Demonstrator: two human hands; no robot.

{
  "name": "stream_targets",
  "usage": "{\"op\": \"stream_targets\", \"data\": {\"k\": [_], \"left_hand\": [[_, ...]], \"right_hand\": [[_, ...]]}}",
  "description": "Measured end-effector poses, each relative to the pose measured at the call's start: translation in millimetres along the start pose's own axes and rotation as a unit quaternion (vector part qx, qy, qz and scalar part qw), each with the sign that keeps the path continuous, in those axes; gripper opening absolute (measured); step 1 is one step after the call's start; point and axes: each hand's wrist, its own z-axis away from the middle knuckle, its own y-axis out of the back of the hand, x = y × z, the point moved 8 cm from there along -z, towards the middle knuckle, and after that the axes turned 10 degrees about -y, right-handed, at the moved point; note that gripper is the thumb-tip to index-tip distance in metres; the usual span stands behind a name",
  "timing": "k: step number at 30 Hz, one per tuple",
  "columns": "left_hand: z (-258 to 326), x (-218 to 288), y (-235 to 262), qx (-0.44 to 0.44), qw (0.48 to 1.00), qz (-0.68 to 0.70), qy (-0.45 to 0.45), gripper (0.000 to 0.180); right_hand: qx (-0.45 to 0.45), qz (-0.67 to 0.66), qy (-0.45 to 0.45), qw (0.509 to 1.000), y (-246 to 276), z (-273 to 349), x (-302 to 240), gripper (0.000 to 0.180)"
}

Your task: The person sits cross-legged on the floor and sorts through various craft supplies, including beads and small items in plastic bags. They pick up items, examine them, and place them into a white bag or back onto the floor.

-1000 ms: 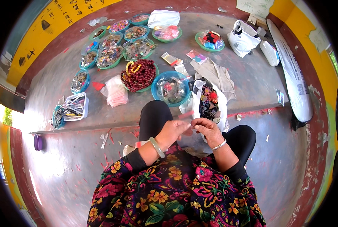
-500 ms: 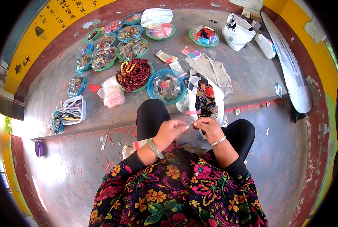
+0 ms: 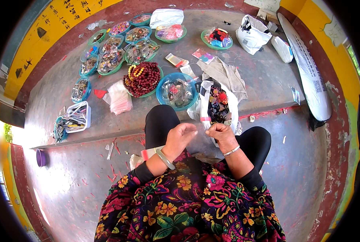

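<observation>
My right hand is closed, thumb and fingertips pinching a clear plastic bag with a pink strip along its top. Just left of it is my left hand, raised beside the bag; its fingertips are blurred, and I cannot tell whether they grip the plastic. A pale bangle circles each wrist. Straight beyond my hands, an open white bag holds dark patterned and red items. By my left forearm shows a piece with a pink band, partly hidden.
Beyond my knees, a raised ledge carries a blue bowl of packets, dark red bead strings, pink-edged bags and several filled bowls. A white basket of pens stands left. Grey cloth lies right; a purple container sits lower left.
The pink-striped top of the bag has tilted and shifted nearer my right fingertips. My left fingers have curled and drawn slightly left, away from my right hand.
</observation>
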Motion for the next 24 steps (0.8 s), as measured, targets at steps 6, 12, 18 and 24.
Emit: {"op": "stream_targets", "data": {"k": [6, 12, 18, 24], "left_hand": [[0, 5, 0, -0.023, 0.999, -0.023, 0.019, 0.019], [-1, 19, -8, -0.004, 0.979, 0.173, 0.109, 0.021], [3, 5, -12, -0.048, 0.974, 0.180, 0.125, 0.019], [8, -8, -19, -0.114, 0.966, 0.144, 0.180, 0.014]], "right_hand": [[0.013, 0.020, 0.011, 1.000, -8, 5, -6, 0.012], [0.014, 0.168, 0.043, 0.985, -11, 5, -3, 0.014], [0.031, 0.340, 0.142, 0.929, -32, 17, -27, 0.014], [0.025, 0.421, 0.220, 0.880, -43, 23, -36, 0.013]]}}
